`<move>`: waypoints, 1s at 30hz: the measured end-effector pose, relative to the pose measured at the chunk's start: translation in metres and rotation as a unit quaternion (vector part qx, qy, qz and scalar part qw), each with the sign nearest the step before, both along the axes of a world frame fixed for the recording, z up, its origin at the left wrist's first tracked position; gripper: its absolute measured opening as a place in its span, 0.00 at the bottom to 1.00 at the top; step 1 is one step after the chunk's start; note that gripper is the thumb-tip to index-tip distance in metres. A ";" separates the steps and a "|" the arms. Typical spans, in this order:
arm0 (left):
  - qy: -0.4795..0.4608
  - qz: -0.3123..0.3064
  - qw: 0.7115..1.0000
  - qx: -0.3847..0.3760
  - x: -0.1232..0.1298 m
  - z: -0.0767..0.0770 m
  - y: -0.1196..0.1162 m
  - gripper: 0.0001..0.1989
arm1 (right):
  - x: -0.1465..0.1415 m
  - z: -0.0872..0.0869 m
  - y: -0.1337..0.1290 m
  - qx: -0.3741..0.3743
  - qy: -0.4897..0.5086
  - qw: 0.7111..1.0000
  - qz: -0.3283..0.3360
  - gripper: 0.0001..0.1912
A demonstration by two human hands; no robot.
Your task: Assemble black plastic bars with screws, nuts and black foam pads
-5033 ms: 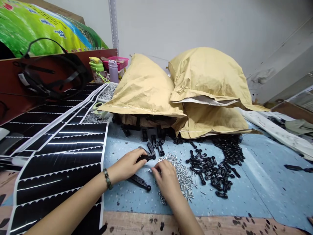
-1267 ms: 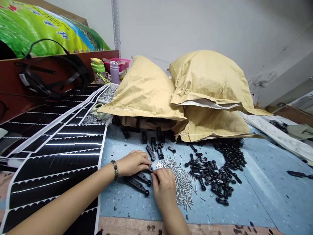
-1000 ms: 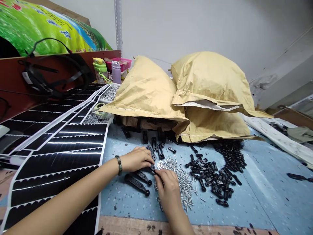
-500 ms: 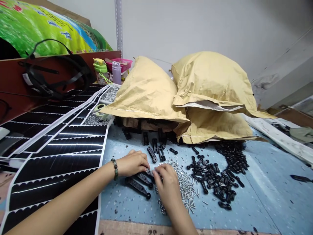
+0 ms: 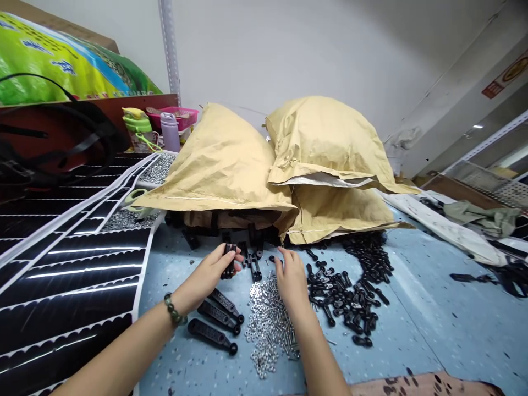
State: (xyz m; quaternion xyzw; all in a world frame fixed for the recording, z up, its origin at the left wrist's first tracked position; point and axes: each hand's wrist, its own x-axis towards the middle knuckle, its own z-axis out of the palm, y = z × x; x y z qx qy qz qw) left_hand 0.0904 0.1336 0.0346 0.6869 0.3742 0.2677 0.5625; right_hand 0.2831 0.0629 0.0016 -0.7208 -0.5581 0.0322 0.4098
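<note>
My left hand is closed around a few short black plastic pieces, raised over the blue tabletop. Below it, three long black arms with ball ends lie side by side. My right hand reaches forward above the right edge of a pile of silver screws and nuts. Its thumb and forefinger are apart, with nothing visible between them; the other fingers are partly hidden. A small black link lies close to its thumb. To its right spreads a heap of small black links.
Yellow paper sacks stand at the back, one spilling black parts. Black sheets with white edges cover the left side. Green tape, a green-lidded bottle and a purple bottle sit behind them.
My hands have moved apart from over the black arms. The left has lifted with black pieces in it; the right has gone forward. Three arms now lie in a row. The view has shifted right.
</note>
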 end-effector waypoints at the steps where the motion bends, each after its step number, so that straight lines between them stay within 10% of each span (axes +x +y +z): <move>1: 0.007 -0.005 1.000 0.011 0.001 0.000 0.002 0.18 | 0.012 -0.003 0.003 -0.002 -0.004 1.000 -0.012 0.10; 17: 0.227 -0.109 0.924 0.288 0.000 0.016 -0.007 0.14 | -0.032 0.054 -0.013 -0.036 -0.014 0.974 0.223 0.12; 23: 0.239 -0.093 0.919 0.301 -0.003 0.018 0.000 0.14 | -0.022 0.037 -0.026 -0.058 0.024 0.981 0.185 0.11; 30: 0.206 -0.031 0.952 0.226 -0.012 0.014 0.015 0.11 | -0.044 0.001 -0.020 -0.184 -0.194 0.955 0.130 0.04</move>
